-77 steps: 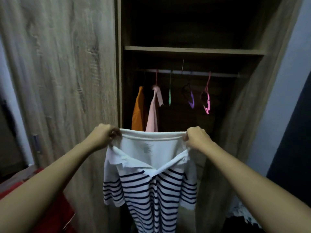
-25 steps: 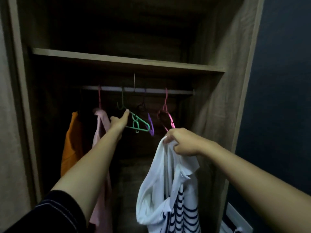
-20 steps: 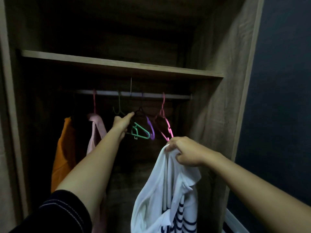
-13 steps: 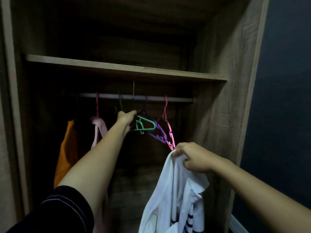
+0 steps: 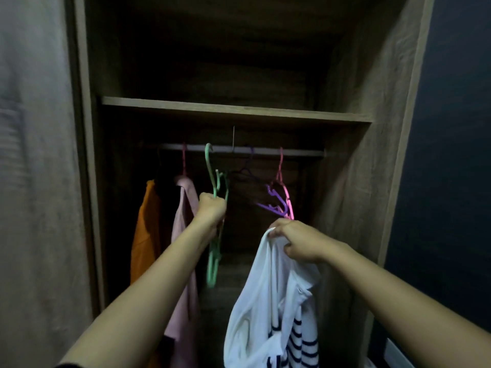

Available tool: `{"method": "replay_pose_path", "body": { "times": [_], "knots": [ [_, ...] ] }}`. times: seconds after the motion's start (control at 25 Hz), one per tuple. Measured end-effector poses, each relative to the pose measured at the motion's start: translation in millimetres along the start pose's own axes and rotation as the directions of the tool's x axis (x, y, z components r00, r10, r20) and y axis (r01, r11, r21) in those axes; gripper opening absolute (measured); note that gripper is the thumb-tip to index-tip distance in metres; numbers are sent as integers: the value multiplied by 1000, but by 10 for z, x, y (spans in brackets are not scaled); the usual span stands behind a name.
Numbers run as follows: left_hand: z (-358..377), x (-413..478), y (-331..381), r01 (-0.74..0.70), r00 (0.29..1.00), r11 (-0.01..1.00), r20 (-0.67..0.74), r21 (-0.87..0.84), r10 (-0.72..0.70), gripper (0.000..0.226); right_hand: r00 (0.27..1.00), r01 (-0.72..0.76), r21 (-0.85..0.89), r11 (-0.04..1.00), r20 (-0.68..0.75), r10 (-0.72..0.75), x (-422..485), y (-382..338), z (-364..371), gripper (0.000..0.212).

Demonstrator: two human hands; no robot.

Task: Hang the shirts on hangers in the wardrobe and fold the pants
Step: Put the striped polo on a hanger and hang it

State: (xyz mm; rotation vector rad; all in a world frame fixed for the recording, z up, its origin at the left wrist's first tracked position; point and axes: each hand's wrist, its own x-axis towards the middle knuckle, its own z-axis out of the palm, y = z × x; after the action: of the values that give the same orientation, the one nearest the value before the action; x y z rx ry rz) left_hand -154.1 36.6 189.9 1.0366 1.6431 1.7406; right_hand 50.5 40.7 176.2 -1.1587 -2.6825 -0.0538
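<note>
Fingers of the left hand (image 5: pixel 211 211) curl round a green hanger (image 5: pixel 212 266), centre frame — hook by the rail (image 5: pixel 300 152). Right hand (image 5: pixel 300 243) clutches a striped shirt (image 5: pixel 268 301) below.

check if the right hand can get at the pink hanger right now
Likely yes for reach: the right hand sits just under the pink hanger, nothing between, but it is gripping the shirt.

Wardrobe (image 5: pixel 366 107): wood-grain panels, matt, faintly rough-looking. Shelf (image 5: pixel 233 111): same wood finish. Rail (image 5: pixel 300 152): smooth, pale, metal-like. Green hanger (image 5: pixel 214 251): smooth plastic, slight sheen; purple hanger (image 5: pixel 273 200) and pink hanger (image 5: pixel 288 200) likewise plastic. Striped shirt (image 5: pixel 265 301): soft matt cloth. Orange garment (image 5: pixel 144 235), pink garment (image 5: pixel 183 235): matt cloth.
</note>
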Motion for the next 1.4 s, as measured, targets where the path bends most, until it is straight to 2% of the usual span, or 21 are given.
{"method": "replay_pose_path", "body": {
  "times": [0.04, 0.12, 0.2, 0.28, 0.4, 0.6, 0.72, 0.84, 0.92, 1.0, 1.12, 1.2, 1.28, 1.32, 1.36, 1.4],
  "knots": [
    [-99, -171, -73, -29, 999, 998, -37, 54, 31, 8, 1000, 6, 2, 1000, -17, -6, 12, -10, 23, 56],
    [-365, -519, -198, -117, 985, 961, -95, 250, 144, 17, 999, 9, 10, 1000, -51, -9, 27, -32, 72, 56],
    [-662, -804, -280, -216, 952, 841, -84, 496, 294, 28, 996, -13, 18, 1000, -90, 14, 25, -26, 137, 56],
    [-969, -1028, -249, -267, 929, 738, -39, 620, 369, 29, 994, -32, 21, 999, -105, 34, 14, 4, 180, 58],
    [-1411, -1303, -21, -246, 954, 757, 15, 606, 298, 24, 993, -64, 34, 997, -93, 67, 45, 52, 207, 60],
    [-1717, -1611, 12, -306, 951, 788, 202, 535, 232, 16, 992, -72, 30, 997, -101, 75, 36, -13, 202, 55],
    [-1600, -1591, -204, -366, 929, 768, 248, 525, 273, 16, 995, 85, 17, 996, -46, -84, -7, -331, 121, 61],
    [-1258, -1589, -504, -472, 881, 696, 261, 541, 394, 20, 929, 369, -73, 927, -2, -370, -107, -827, 29, 66],
    [-1100, -1602, -606, -508, 852, 701, 168, 501, 497, 29, 885, 463, -76, 883, -7, -465, -160, -961, -85, 59],
    [-1100, -1574, -647, -543, 824, 747, 74, 383, 562, 27, 862, 497, -43, 866, -89, -499, -179, -882, -217, 43],
    [-1105, -1554, -596, -626, 753, 714, 5, 315, 658, 30, 785, 501, -223, 836, -291, -547, -105, -718, -250, 46],
    [-1059, -1521, -551, -632, 690, 642, -62, 434, 721, 29, 682, 434, -387, 814, -448, -577, -44, -724, -194, 47],
    [-1019, -1494, -585, -566, 541, 525, -194, 636, 818, 26, 650, 368, -416, 831, -524, -550, -25, -741, -192, 43],
    [-988, -1533, -680, -561, 433, 447, -213, 697, 876, 26, 634, 361, -398, 844, -559, -534, -27, -730, -190, 43],
    [-931, -1630, -856, -594, 334, 338, -158, 730, 929, 24, 621, 355, -370, 859, -593, -512, -30, -709, -190, 44],
    [-852, -1761, -1075, -617, 292, 234, -58, 752, 955, 21, 620, 337, -346, 876, -618, -483, -48, -687, -201, 45]
  ]
}}
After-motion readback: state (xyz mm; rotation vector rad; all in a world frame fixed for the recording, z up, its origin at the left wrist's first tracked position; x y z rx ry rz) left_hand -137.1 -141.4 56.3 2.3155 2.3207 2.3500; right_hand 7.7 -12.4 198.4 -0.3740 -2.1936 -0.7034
